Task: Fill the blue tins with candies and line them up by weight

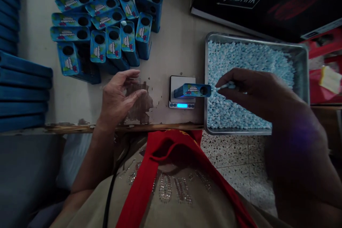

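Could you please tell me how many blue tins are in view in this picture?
About 17: one tin lies on the scale, and roughly 16 sit in the cluster of tins at the table's far left. Some may be hidden beneath others.

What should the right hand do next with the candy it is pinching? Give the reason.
Probably drop the pinched candies into the hole of the blue tin on the scale: the right hand holds them right beside the opening, over the tray, while the left hand rests empty.
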Tool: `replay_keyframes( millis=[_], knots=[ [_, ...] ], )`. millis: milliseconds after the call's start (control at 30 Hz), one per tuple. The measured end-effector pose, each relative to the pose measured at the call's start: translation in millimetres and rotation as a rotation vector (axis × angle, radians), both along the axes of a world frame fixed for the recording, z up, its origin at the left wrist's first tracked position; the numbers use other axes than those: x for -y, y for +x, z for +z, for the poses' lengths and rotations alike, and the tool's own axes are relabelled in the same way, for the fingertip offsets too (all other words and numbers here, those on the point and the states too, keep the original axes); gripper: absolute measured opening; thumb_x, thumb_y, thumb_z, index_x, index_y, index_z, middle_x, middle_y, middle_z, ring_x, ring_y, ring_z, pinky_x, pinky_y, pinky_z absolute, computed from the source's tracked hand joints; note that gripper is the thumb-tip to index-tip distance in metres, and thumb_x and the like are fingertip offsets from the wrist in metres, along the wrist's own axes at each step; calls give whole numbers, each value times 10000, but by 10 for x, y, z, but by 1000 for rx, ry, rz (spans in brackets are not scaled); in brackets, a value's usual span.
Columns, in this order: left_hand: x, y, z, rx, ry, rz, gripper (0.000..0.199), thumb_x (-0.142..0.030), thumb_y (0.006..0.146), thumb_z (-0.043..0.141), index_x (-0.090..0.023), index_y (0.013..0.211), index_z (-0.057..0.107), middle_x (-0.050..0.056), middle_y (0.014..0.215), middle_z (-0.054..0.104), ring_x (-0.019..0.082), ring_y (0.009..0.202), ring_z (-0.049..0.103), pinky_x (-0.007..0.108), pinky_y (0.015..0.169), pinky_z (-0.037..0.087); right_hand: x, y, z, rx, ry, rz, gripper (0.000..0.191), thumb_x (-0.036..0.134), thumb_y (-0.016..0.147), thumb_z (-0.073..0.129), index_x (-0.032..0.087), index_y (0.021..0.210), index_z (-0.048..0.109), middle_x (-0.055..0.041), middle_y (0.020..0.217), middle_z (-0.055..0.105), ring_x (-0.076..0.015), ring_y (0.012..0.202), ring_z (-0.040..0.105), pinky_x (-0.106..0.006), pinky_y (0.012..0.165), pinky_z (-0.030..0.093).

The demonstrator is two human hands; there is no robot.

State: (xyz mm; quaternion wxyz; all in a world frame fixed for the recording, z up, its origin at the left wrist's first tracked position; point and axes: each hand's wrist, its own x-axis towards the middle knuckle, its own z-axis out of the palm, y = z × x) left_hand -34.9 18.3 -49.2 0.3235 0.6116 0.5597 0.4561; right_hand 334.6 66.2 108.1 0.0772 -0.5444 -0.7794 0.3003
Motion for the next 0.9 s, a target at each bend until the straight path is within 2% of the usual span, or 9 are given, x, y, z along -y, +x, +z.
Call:
replay_keyframes(
  millis=[233,433,500,533,600,667,733,800,900],
  knots=[
    [-24,211,44,-4,14,-90,605,-581,930,961,-275,1416,771,102,1367,809,262,1112,820,443,1078,704,42,30,-4,-57,33,-59,170,395,901,730,256,965,806,-5,678,674,-176,591,561,-353,598,403],
    [-37,609,85,-75,4,-207,684,-394,916,1008,-247,1509,703,131,1425,798,293,1306,789,427,1137,665,78,283,-64,-69,25,-123,173,414,929,773,266,1004,823,-12,709,692,-195,603,581,-370,604,445],
    [-69,770,66,-80,14,-229,741,-407,883,1037,-244,1515,687,142,1470,779,306,1365,768,438,1175,642,86,385,-126,-50,56,-104,171,398,956,758,270,1037,837,-65,909,807,-258,787,725,-432,748,554],
    [-92,850,54,-78,22,-241,743,-403,876,1042,-245,1508,686,142,1482,773,307,1379,760,437,1191,631,94,426,-176,-39,90,-97,186,381,960,751,271,1075,847,-100,1072,847,-313,966,781,-494,884,593],
    [-156,1000,38,-60,39,-280,651,-366,909,1012,-244,1469,705,121,1439,791,286,1330,780,402,1164,633,127,464,-323,-54,165,-129,255,346,953,752,273,1175,853,-144,1375,822,-401,1312,747,-623,1141,550],
    [-240,1128,70,-52,46,-324,507,-302,974,940,-234,1428,723,92,1343,823,252,1215,812,351,1078,654,182,425,-524,-211,142,-262,314,358,951,774,283,1252,826,-144,1440,792,-395,1383,725,-652,1204,540],
    [-334,1242,184,-119,89,-355,425,-223,1002,877,-226,1402,735,80,1281,838,243,1146,816,346,1039,662,242,317,-746,-526,-13,-447,315,447,978,788,300,1257,787,-113,1362,806,-343,1291,772,-599,1159,608],
    [-418,1361,380,-276,203,-391,405,-149,1015,812,-249,1403,749,78,1315,834,266,1204,796,429,1159,634,277,182,-944,-847,-184,-598,340,567,1006,759,316,1235,761,-94,1311,811,-315,1249,786,-554,1128,646],
    [-503,1555,698,-496,406,-500,389,-134,1075,715,-341,1398,772,29,1354,827,289,1338,747,630,1409,422,252,29,-1127,-1127,-343,-684,441,707,1041,638,323,1228,746,-109,1357,801,-321,1315,755,-556,1141,649]
  ],
)
